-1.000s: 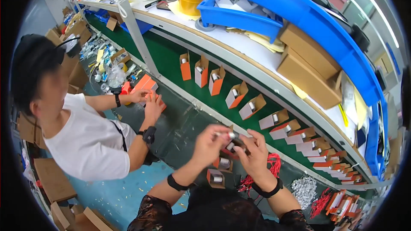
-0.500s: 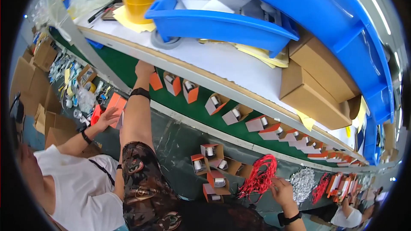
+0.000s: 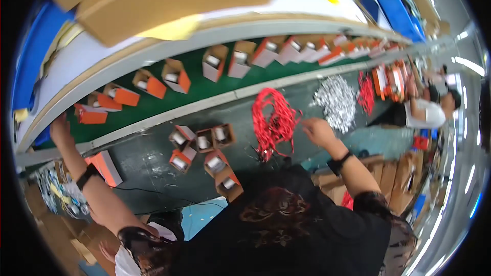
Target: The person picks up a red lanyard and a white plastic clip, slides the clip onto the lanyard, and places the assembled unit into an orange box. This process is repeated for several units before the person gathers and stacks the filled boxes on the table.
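At the far left, my left hand (image 3: 61, 132) reaches onto the green conveyor belt (image 3: 194, 74), close beside an open orange-and-white box (image 3: 92, 116). The shelf edge and blur obscure its fingers, so its grip cannot be made out. My right hand (image 3: 321, 133) hovers over the dark bench at the right edge of a bundle of red cords (image 3: 271, 122). Its fingers are loosely bent and apart, their tips near the loose strands, with nothing visible between them. Several small open boxes with white cylindrical items stand on the bench, one of them a box (image 3: 215, 162).
A shelf with a cardboard box (image 3: 169, 5) overhangs the belt, where several open boxes stand in a row. Silver-wrapped pieces (image 3: 335, 102) are heaped right of the cords. An orange-and-white box (image 3: 105, 168) lies at left. Co-workers are at the far right and lower left.
My view has swung right along the line. My left hand still reaches to the belt, now at the view's far left. My right hand remains beside the red cords.
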A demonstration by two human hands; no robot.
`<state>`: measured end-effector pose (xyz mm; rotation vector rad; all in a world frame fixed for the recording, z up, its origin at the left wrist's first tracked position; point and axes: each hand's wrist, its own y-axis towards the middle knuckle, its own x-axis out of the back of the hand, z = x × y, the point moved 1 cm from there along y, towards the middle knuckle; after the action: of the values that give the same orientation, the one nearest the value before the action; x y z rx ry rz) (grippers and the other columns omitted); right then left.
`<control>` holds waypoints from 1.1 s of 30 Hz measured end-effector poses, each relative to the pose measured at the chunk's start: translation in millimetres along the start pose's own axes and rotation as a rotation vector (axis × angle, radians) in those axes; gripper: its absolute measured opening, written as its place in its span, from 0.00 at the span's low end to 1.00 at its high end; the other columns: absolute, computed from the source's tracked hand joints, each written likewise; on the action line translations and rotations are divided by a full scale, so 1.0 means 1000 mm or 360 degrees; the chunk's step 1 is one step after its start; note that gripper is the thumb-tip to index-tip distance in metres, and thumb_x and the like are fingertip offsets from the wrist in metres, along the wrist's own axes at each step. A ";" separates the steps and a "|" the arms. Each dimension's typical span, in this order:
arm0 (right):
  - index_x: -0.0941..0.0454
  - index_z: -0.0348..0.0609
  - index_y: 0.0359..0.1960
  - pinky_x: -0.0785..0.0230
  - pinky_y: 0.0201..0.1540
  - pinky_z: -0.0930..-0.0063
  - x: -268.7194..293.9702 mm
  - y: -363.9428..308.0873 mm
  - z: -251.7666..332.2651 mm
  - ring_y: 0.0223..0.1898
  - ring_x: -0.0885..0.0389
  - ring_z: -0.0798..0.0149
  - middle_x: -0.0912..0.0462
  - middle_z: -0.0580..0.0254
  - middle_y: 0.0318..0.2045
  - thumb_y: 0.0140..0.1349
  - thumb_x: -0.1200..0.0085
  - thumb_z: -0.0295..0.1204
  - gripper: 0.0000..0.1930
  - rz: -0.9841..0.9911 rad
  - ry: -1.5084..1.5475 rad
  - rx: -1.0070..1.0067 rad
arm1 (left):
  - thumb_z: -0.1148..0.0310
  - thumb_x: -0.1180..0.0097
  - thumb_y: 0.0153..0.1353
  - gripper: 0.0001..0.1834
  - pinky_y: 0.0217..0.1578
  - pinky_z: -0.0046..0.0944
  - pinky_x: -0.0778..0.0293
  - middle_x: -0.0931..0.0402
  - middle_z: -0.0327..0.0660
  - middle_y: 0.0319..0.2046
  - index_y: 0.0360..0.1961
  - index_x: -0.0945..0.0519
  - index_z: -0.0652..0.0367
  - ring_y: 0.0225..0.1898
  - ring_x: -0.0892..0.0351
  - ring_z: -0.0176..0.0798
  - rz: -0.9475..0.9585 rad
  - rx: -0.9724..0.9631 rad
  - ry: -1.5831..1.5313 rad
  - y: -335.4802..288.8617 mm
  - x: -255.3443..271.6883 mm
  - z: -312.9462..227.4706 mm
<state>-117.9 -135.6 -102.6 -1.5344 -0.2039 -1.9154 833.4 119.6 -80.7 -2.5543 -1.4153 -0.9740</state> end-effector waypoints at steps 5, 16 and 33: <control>0.18 0.50 0.39 0.26 0.41 0.53 -0.077 0.024 -0.033 0.39 0.19 0.47 0.17 0.54 0.36 0.58 0.43 0.38 0.11 0.0196 0.0068 -0.0015 | 0.63 0.55 0.73 0.16 0.57 0.43 0.33 0.24 0.43 0.52 0.54 0.27 0.62 0.54 0.27 0.41 -0.0234 0.0462 -0.1572 -0.138 -0.093 -0.246; 0.16 0.47 0.33 0.29 0.52 0.54 -0.117 0.103 -0.032 0.47 0.19 0.51 0.17 0.55 0.41 0.54 0.40 0.37 0.09 -0.0096 0.0026 -0.0169 | 0.70 0.45 0.67 0.10 0.44 0.37 0.22 0.20 0.43 0.40 0.46 0.26 0.62 0.40 0.20 0.37 0.0575 0.0760 -0.1479 -0.508 -0.187 -0.416; 0.15 0.45 0.36 0.25 0.40 0.59 0.127 -0.053 0.009 0.36 0.16 0.51 0.15 0.54 0.31 0.57 0.44 0.33 0.09 -0.0426 0.0849 0.0764 | 0.66 0.42 0.64 0.29 0.63 0.42 0.37 0.31 0.48 0.60 0.63 0.34 0.67 0.62 0.31 0.43 0.1375 -0.0258 -0.0959 -0.522 -0.389 -0.488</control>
<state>-153.0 -140.7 30.5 -0.6817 -0.6004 -2.2014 36.3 -36.1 -30.6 -3.2111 -0.1258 -0.1824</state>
